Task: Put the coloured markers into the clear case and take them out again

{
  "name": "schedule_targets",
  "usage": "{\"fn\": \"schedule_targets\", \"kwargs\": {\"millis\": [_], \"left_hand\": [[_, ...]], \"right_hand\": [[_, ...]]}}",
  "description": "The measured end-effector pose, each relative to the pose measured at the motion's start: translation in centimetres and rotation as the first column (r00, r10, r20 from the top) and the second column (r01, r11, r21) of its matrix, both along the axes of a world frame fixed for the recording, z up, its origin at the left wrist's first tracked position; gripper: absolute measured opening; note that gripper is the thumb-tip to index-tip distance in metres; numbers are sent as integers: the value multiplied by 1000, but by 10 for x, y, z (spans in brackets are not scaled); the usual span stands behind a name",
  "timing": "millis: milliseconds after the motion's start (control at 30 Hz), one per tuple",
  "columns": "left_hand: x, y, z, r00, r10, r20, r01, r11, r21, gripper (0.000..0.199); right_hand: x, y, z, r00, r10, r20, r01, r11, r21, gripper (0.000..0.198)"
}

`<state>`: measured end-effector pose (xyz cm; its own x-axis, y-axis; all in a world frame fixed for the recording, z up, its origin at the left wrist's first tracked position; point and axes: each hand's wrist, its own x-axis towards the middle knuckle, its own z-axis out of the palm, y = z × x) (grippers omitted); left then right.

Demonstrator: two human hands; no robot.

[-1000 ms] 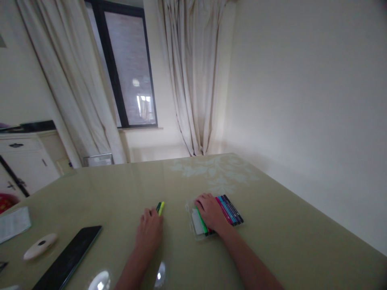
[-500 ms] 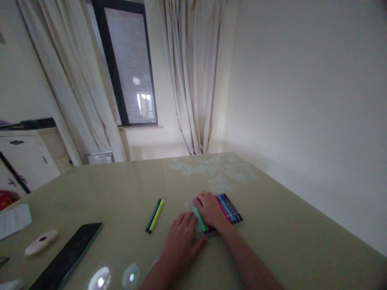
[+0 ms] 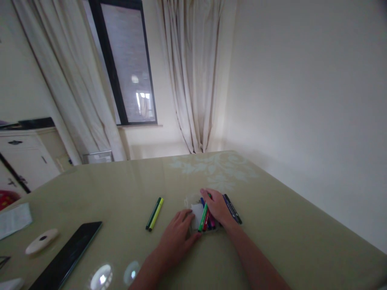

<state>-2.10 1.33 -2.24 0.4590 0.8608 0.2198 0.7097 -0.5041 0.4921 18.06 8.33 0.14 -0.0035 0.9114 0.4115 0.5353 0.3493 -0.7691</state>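
Note:
A shallow clear plastic case [image 3: 190, 198] lies on the table with several coloured markers in it. My left hand [image 3: 177, 233] grips its near left corner, fingers along the left side and thumb along the near edge. My right hand [image 3: 216, 205] is closed around the upper end of a green marker [image 3: 202, 219], which slants over the case. Beside it are a red marker [image 3: 206, 222] and a purple one [image 3: 212, 222], partly under my right hand. Dark markers [image 3: 232, 208] lie at the right side of the case. White paper [image 3: 197, 213] shows at its left part.
A dark green marker [image 3: 153, 212] and a yellow-green marker [image 3: 156, 215] lie side by side left of my hands. Farther left are a black tablet-like slab [image 3: 68, 253], a pale oval object [image 3: 41, 241] and a paper sheet [image 3: 15, 220]. A wall [image 3: 302, 121] borders the table's right side.
My right hand has lifted slightly and now pinches the green marker, which has tilted the other way. Markers in the case have shifted and overlap. My left hand stays at the case's corner.

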Motion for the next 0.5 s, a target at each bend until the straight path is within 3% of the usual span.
{"fn": "schedule_targets", "kwargs": {"millis": [167,267,400,500], "left_hand": [[3,0,4,999,25,47,-32,987,157,59],[12,1,0,995,90,33,-96,956,277,59],[14,8,-10,978,194,-72,-169,950,264,48],[0,15,-8,927,326,-188,-277,929,244,51]], "right_hand": [[-2,-9,11,975,-196,-101,203,977,60,52],[-20,-20,12,989,-101,-105,106,993,51,51],[-41,-28,11,978,164,-127,-170,985,-39,48],[-32,-19,7,988,77,-132,-83,996,-40,48]]}}
